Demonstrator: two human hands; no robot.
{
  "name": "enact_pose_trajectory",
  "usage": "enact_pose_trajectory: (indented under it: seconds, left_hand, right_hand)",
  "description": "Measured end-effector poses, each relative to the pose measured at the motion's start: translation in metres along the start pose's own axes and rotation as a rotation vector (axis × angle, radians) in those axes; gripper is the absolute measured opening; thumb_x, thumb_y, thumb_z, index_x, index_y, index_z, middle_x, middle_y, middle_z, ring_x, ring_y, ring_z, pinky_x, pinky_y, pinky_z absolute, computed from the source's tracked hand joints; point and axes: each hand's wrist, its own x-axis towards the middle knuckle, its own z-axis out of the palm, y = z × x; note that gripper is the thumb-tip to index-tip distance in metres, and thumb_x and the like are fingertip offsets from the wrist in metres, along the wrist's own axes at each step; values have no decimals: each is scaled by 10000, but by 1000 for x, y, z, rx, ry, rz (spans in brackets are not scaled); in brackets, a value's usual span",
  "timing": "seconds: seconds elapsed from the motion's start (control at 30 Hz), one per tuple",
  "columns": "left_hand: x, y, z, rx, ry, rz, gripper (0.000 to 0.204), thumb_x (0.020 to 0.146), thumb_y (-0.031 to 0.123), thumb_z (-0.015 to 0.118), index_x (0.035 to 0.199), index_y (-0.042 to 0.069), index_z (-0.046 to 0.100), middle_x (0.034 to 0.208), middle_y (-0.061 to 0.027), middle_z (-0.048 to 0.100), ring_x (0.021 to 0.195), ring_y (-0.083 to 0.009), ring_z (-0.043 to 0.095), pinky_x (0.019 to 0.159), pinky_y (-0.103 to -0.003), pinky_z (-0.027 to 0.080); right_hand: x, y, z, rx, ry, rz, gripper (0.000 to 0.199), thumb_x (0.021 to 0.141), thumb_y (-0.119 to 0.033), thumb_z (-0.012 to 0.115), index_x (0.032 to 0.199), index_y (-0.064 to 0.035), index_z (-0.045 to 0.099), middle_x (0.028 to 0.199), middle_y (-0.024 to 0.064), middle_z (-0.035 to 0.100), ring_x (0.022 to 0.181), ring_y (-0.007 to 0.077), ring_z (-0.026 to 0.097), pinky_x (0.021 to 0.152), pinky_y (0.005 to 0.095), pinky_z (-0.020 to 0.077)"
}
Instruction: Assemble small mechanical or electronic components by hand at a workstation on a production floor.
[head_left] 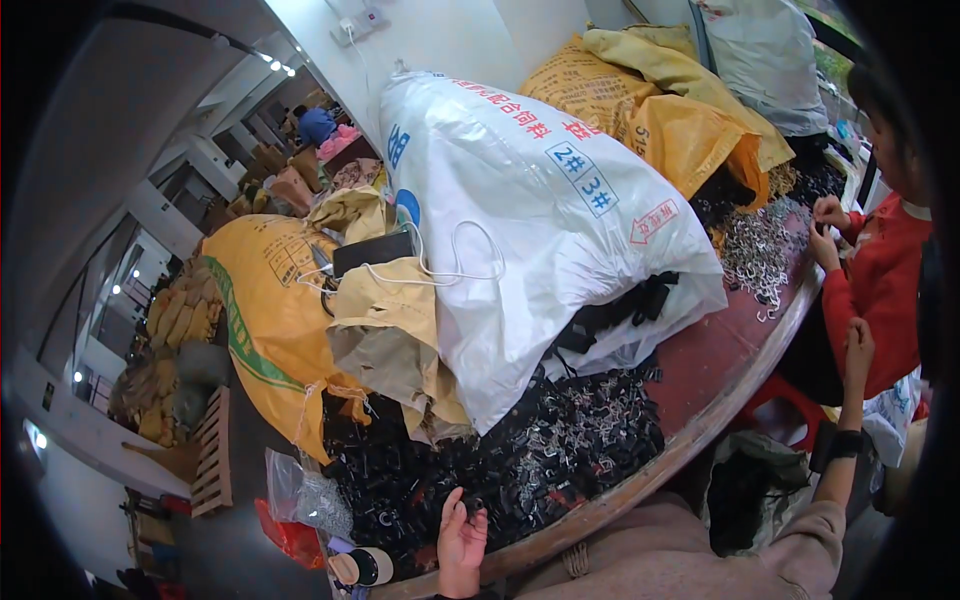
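Note:
My left hand (462, 535) is over the near edge of a heap of small black plastic pieces (590, 430) on the table. Its fingers are bent round what looks like one small black piece (477, 508). My right hand (858, 350) is stretched far to the right, beside a co-worker in red. Its fingers are closed, and what they hold, if anything, is too small to make out. Below my right forearm stands an open sack (800, 455) with dark contents. A big white woven sack (540, 220) lies across the table, black strips showing at its mouth.
Yellow sacks (265, 310) stand at left and far right. Silver metal hooks (765, 250) are piled before the co-worker (890, 260). A dark power bank (372, 254) with a white cable rests on brown sacking. The table's wooden rim (690, 445) curves before me. Near left is a clear bag (320, 500).

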Motion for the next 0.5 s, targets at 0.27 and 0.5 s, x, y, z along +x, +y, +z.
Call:
enact_pose_trajectory:
  seconds: [0.27,0.5]
  left_hand:
    - [8,1,1,26,-170,-196,255,798,152,548,1009,20,492,891,-145,557,724,-191,546,638,-238,481]
    - [18,-9,5,19,-269,-357,310,824,246,511,1013,3,477,909,-142,551,719,-194,544,622,-245,476]
  right_hand:
    - [-57,-40,90,-85,-266,-11,88,766,-18,430,817,-13,502,666,36,450,580,96,431,528,216,352]
    - [-124,-130,170,-130,-430,-314,128,725,21,442,846,10,483,704,75,452,644,134,455,587,238,376]
